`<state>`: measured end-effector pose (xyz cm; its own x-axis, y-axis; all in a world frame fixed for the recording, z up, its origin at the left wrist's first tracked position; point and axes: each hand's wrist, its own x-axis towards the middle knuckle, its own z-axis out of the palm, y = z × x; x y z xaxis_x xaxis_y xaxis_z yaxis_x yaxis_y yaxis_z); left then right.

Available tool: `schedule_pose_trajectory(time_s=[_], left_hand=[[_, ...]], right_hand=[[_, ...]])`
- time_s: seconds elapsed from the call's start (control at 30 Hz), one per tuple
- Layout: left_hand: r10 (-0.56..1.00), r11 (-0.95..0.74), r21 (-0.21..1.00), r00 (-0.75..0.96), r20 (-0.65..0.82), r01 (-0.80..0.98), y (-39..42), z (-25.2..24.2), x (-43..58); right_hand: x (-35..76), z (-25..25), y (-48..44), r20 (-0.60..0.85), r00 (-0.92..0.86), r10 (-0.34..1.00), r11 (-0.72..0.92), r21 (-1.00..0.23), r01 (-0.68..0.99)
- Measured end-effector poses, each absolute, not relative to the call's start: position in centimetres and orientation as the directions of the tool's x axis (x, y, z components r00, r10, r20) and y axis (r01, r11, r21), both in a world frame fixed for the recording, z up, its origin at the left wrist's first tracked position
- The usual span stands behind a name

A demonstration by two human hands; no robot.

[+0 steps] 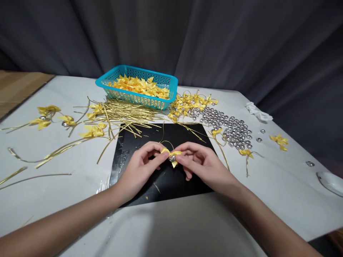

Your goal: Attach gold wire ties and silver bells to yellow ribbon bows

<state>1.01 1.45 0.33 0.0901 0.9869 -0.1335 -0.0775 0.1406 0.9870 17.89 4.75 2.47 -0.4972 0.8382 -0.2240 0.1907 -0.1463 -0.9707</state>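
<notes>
A small yellow ribbon bow (174, 164) with a silver bell (172, 158) at its middle is pinched between both hands above a black mat (160, 192). My left hand (143, 164) grips the bow's left loop with thumb and forefinger. On the other side, my right hand (199, 160) is closed on the right loop, its thumb beside the bell. A thin gold cord (168, 141) curves up behind the bow. How the cord joins the bow is hidden by the fingers.
Yellow bows fill a blue basket (173, 87) at the back. Gold cords (125, 112) lie heaped before it. Silver bells (235, 134) spread to the right, near finished-looking bows (191, 101) with cords. Loose bows (92, 131) lie left; a white object (331, 182) sits far right.
</notes>
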Motion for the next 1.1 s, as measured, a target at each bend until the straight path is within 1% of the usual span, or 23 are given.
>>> schedule_pose_trajectory(time_s=[0.07,0.13,0.23,0.43,0.53,0.6,0.67,0.73,0.8,0.83,0.9,0.97,1.03,1.1], left_hand=[[0.984,0.154,0.986,0.097,-0.147,-0.068,1.5,0.3,1.0],[0.981,0.166,0.985,0.109,-0.160,-0.054,1.6,0.3,1.1],[0.983,0.152,0.988,0.107,-0.148,-0.031,1.7,0.1,1.1],[0.982,0.150,0.988,0.118,-0.144,-0.042,1.5,0.2,1.1],[0.977,0.183,0.982,0.119,-0.176,-0.051,1.7,0.3,1.1],[0.970,0.195,0.980,0.155,-0.187,-0.037,1.8,0.2,1.1],[0.966,0.191,0.981,0.186,-0.182,-0.030,1.9,0.1,1.0],[0.969,0.183,0.982,0.178,-0.173,-0.041,1.9,0.1,1.0],[0.975,0.188,0.981,0.136,-0.179,-0.056,1.8,0.2,1.0],[0.976,0.194,0.979,0.114,-0.187,-0.058,1.8,0.2,0.9],[0.976,0.206,0.977,0.078,-0.201,-0.059,1.7,0.4,1.0],[0.977,0.209,0.976,0.052,-0.206,-0.068,1.7,0.6,0.9],[0.978,0.205,0.975,0.052,-0.201,-0.089,1.7,0.6,0.9],[0.977,0.208,0.972,0.063,-0.202,-0.109,1.7,0.5,0.8]], right_hand=[[17.9,2.4,4.9,-0.212,-0.463,0.860,-0.141,-0.973,0.183],[18.0,2.4,4.9,-0.206,-0.429,0.880,-0.124,-0.970,0.211],[18.0,2.2,5.0,-0.209,-0.399,0.893,-0.122,-0.965,0.232],[17.9,2.1,4.9,-0.240,-0.398,0.885,-0.189,-0.968,0.163],[17.9,2.3,4.9,-0.247,-0.415,0.875,-0.191,-0.966,0.172],[17.8,2.3,4.9,-0.257,-0.431,0.865,-0.199,-0.964,0.177],[17.8,2.2,4.9,-0.267,-0.443,0.856,-0.205,-0.962,0.182],[17.7,2.1,4.8,-0.274,-0.447,0.852,-0.210,-0.959,0.189],[17.7,1.9,4.6,-0.221,-0.379,0.899,-0.157,-0.969,0.192],[17.7,1.9,4.5,-0.169,-0.321,0.932,-0.105,-0.973,0.207],[17.7,1.9,4.2,-0.026,-0.229,0.973,0.042,-0.956,0.290],[17.6,2.0,4.0,0.071,-0.253,0.965,0.172,-0.900,0.401],[17.5,2.0,3.9,0.079,-0.320,0.944,0.226,-0.862,0.453],[17.4,2.0,3.9,0.026,-0.346,0.938,0.185,-0.882,0.434]])
